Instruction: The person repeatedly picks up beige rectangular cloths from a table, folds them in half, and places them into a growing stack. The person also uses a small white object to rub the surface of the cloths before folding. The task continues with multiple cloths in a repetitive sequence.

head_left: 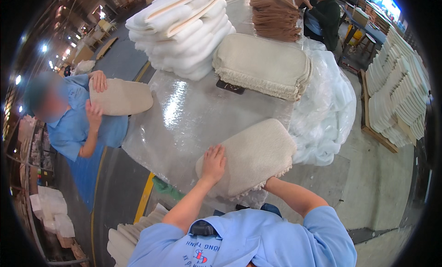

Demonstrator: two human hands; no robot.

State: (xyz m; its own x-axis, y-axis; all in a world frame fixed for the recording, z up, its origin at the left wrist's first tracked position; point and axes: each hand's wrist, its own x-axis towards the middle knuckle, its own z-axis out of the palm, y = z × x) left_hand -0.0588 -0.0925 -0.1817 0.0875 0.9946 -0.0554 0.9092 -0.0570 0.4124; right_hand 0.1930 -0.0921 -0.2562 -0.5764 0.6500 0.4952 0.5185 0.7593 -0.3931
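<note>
Pressing the cream cushion cover (pixel 251 156) onto the plastic-wrapped table (pixel 184 124), left hand (pixel 214 163) lies flat and open; right hand sits hidden underneath, grip untellable. Stuffing seems underway; next needs squaring its corners.

Under my left hand (pixel 213 164) the cream cushion cover (pixel 252 157) looks like soft, matt, nubbly cloth with a fringed edge. The table (pixel 184 124) is wrapped in glossy, wrinkled clear plastic film that throws back the lamps. The white pads (pixel 184 32) look smooth and foamy; the floor (pixel 377 184) is dull, worn concrete.
</note>
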